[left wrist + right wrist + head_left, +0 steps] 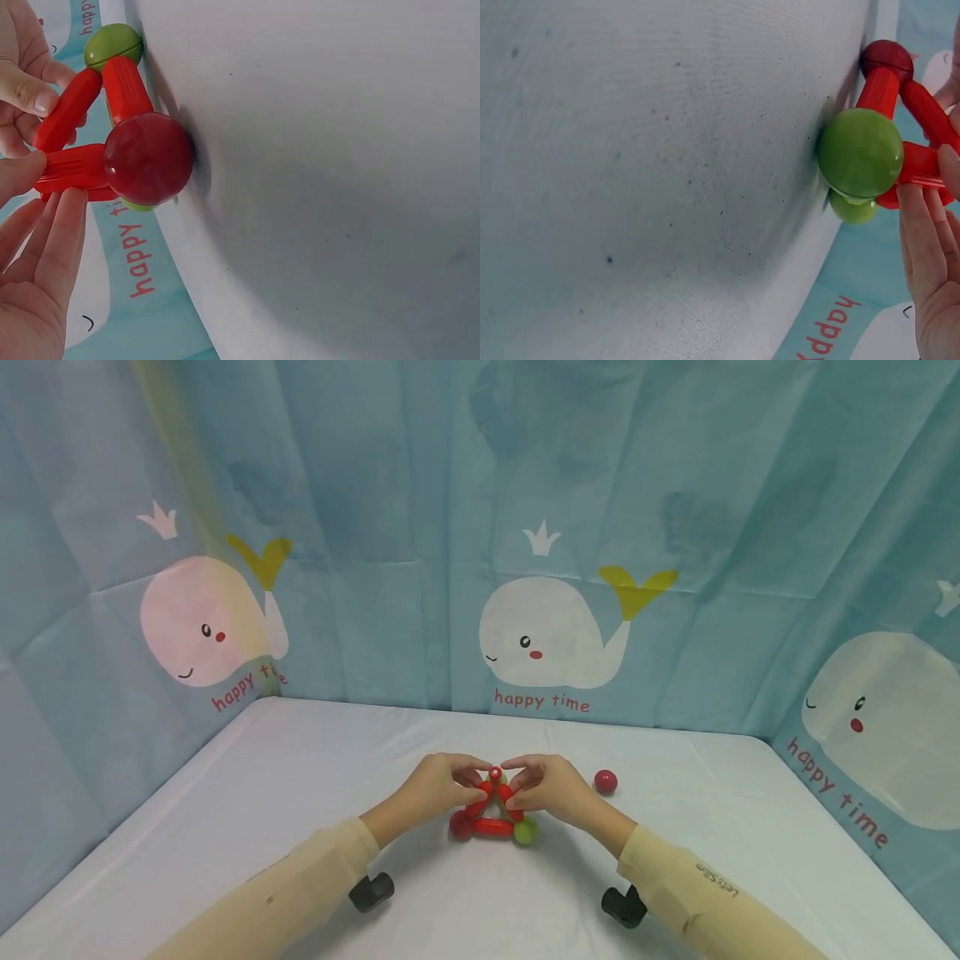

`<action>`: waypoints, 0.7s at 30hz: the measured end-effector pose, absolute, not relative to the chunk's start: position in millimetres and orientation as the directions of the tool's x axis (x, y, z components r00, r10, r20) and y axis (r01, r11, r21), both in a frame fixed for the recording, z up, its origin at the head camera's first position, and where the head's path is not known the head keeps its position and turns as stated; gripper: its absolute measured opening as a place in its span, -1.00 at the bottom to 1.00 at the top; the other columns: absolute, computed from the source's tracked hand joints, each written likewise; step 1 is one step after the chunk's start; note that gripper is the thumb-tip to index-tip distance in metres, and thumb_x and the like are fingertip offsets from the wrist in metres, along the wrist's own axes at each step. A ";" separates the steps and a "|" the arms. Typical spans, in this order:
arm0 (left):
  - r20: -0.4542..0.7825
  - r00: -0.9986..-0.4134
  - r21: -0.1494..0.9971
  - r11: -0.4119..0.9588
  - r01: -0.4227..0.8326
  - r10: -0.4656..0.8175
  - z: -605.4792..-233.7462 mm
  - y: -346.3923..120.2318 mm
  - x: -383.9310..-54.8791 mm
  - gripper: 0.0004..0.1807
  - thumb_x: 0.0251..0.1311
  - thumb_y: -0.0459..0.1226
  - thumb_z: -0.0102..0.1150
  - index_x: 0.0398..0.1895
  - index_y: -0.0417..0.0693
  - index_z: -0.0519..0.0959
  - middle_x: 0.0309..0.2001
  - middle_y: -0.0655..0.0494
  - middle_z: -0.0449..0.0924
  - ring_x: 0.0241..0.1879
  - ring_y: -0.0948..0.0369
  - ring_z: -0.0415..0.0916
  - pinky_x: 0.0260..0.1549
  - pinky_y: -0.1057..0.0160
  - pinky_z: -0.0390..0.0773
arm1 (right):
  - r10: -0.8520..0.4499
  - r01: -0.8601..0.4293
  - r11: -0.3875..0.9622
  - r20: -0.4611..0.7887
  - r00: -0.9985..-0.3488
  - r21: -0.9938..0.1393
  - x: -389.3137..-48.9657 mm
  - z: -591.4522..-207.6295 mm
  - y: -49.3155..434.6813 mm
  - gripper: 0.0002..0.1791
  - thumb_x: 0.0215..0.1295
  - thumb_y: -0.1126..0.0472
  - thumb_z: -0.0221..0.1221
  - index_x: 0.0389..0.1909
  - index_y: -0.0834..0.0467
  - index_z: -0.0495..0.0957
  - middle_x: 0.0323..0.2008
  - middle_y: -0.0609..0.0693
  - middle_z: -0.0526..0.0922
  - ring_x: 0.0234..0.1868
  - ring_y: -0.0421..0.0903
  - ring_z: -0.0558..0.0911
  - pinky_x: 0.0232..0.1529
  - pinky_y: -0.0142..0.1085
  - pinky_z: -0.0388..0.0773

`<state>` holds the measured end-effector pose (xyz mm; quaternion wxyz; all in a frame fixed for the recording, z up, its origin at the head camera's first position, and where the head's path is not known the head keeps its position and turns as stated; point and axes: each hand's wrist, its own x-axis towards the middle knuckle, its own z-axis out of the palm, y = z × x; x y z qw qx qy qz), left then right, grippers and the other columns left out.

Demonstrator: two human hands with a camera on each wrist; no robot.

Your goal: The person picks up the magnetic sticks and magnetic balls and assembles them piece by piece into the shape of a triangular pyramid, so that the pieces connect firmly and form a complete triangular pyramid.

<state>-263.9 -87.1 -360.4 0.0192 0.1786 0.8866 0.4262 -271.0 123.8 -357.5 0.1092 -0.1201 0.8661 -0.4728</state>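
A small toy frame of red rods and balls stands on the table. At its front, a red rod joins a dark red ball on the left to a green ball on the right. My left hand pinches a slanting red rod rising from the red ball. Another slanting red rod, rising from the front green ball, is pinched by my right hand. Between the fingertips shows the end of a further red rod. A second green ball sits behind, partly hidden.
A loose red ball lies on the white table, right of the right hand. Behind the table hangs a blue curtain with whale prints. Black devices are strapped under both wrists.
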 end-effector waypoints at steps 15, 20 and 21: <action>0.100 -0.928 0.765 0.568 0.302 0.359 -361.5 -85.4 -263.9 -0.71 0.14 -0.36 0.34 -0.04 -0.03 0.69 -0.25 0.16 0.71 -0.19 0.23 0.62 -0.18 0.26 0.69 | -0.315 -0.093 0.504 -0.082 -0.946 -0.859 -268.8 -359.0 122.9 -0.58 0.15 0.30 0.39 0.08 0.15 0.64 -0.23 0.01 0.73 -0.22 -0.15 0.71 -0.12 -0.22 0.73; 0.093 -0.929 0.762 0.575 0.299 0.359 -360.7 -84.7 -262.1 -0.72 0.14 -0.35 0.36 -0.05 -0.04 0.68 -0.25 0.15 0.70 -0.21 0.23 0.61 -0.21 0.28 0.69 | -0.316 -0.091 0.495 -0.082 -0.945 -0.864 -268.1 -359.8 124.6 -0.58 0.16 0.30 0.38 0.08 0.15 0.65 -0.22 0.02 0.74 -0.21 -0.14 0.71 -0.12 -0.21 0.73; 0.090 -0.930 0.761 0.578 0.296 0.357 -360.6 -84.6 -262.1 -0.72 0.14 -0.35 0.36 -0.05 -0.04 0.67 -0.25 0.15 0.70 -0.21 0.22 0.61 -0.21 0.27 0.69 | -0.317 -0.095 0.491 -0.075 -0.946 -0.866 -268.3 -360.6 125.0 -0.58 0.16 0.30 0.38 0.08 0.15 0.65 -0.23 0.01 0.74 -0.21 -0.14 0.71 -0.13 -0.21 0.73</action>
